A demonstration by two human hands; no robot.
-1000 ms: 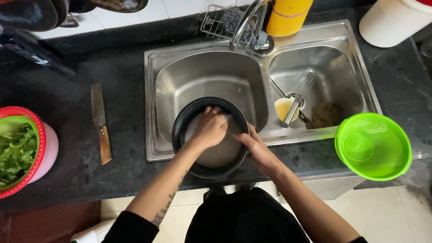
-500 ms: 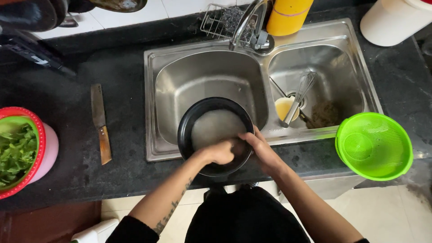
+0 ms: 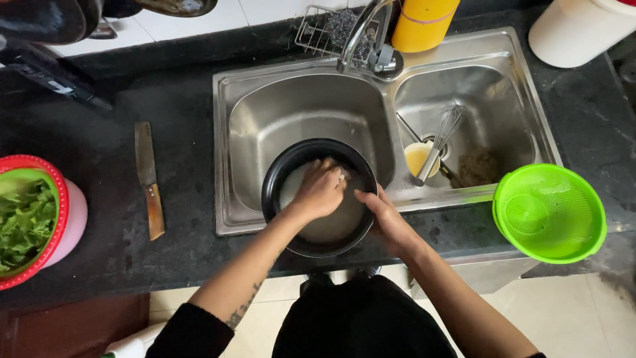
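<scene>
Nearest, 1 black pot point(image 3: 285, 199) rests on the front rim of the left sink basin point(image 3: 265, 126). Left hand point(image 3: 319, 189) inside it, fingers curled in cloudy water. Right hand point(image 3: 387, 222) grasps the pot's rim. Around: 1 knife point(image 3: 148, 178), 1 green strainer point(image 3: 550, 212), 1 whisk point(image 3: 440, 136), 1 yellow bottle point(image 3: 424, 23).

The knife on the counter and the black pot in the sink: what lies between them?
In the head view, between the knife and the black pot lie bare dark countertop, then the steel sink's rim and left basin wall.
</scene>
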